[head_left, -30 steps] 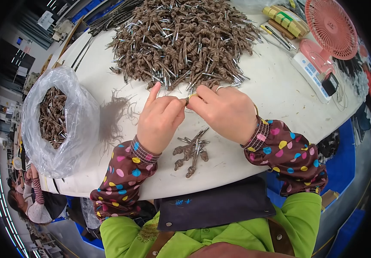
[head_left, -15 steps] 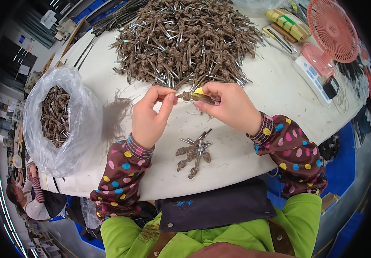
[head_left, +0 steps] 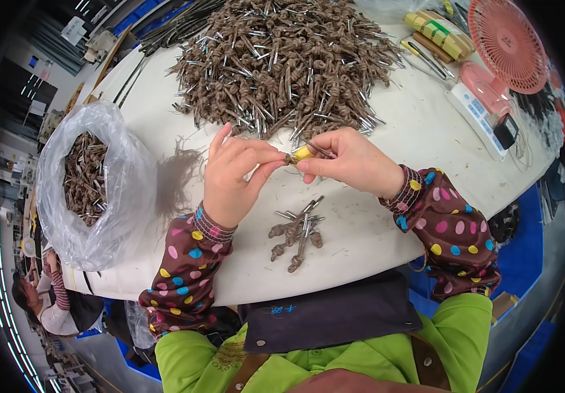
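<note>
Over the table, my left hand (head_left: pixel 233 177) pinches the end of a brown knotted cord (head_left: pixel 290 159) between thumb and index finger, its other fingers raised. My right hand (head_left: pixel 361 162) is closed on the cord's other side, together with a small yellow item (head_left: pixel 302 153) whose kind I cannot make out; a thin dark stick-like length shows at these fingers. Below the hands lies a small group of finished-looking knotted cords (head_left: pixel 301 236) with metal tips. Just beyond the hands rises a large heap of similar knotted cords (head_left: pixel 289 65).
A clear plastic bag (head_left: pixel 131 196) of knotted cords stands at the left of the white table (head_left: pixel 400 124), beside loose brown fibres (head_left: pixel 181 177). At the right are a pink fan (head_left: pixel 508 46), a white power strip (head_left: pixel 479 118) and a yellow-wrapped bundle (head_left: pixel 441 36). Another person (head_left: pixel 53 304) sits far left.
My left hand has shifted slightly right and lifted its outer fingers, its pinch now at the knot. My right hand has turned a little, and the dark length in it points more upward.
</note>
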Demonstrator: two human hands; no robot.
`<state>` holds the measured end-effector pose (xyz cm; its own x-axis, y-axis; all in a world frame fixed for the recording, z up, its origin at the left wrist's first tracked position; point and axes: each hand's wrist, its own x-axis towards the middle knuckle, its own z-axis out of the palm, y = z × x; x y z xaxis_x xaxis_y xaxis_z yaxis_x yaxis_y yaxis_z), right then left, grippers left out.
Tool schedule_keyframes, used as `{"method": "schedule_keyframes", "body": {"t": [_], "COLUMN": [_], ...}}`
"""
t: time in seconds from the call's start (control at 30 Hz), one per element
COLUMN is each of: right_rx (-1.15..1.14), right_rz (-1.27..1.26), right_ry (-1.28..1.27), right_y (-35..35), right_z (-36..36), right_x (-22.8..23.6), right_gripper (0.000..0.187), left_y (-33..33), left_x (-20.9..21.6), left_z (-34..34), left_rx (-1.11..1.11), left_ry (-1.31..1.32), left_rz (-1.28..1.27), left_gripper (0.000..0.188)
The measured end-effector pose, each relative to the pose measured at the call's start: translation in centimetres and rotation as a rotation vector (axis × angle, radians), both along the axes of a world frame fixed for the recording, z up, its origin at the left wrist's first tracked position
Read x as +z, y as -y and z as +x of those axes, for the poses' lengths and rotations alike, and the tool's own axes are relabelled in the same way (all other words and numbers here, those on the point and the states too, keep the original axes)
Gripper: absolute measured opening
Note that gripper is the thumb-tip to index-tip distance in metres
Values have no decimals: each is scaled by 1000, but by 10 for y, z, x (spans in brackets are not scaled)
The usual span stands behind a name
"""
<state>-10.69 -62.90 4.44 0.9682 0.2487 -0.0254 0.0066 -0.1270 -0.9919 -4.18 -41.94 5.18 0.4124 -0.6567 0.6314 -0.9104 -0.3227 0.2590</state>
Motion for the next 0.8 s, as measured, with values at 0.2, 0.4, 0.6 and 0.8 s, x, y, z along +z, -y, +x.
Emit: {"method": "schedule_keyframes", "body": {"t": [0.2,0.4,0.6,0.8], "right_rx": [48,-36,-253,-189], "right_rz": [91,-124,-593,-802], "right_ry": [-94,208,565,708], "right_y": [-5,-4,-7,-10], "right_z": [0,-4,-12,-14], "right_x": [5,-3,13,6], "right_gripper": [21,28,28,27], "left_y": [0,1,1,8], "left_x": [-1,1,1,-5], "left_z": [-2,-6,-7,-10], "left_rx": [24,12,23,33], "left_ry": [-23,-187,-206,-284], "left_rz": [-80,-51,18,75], "left_gripper": [9,5,5,8]}}
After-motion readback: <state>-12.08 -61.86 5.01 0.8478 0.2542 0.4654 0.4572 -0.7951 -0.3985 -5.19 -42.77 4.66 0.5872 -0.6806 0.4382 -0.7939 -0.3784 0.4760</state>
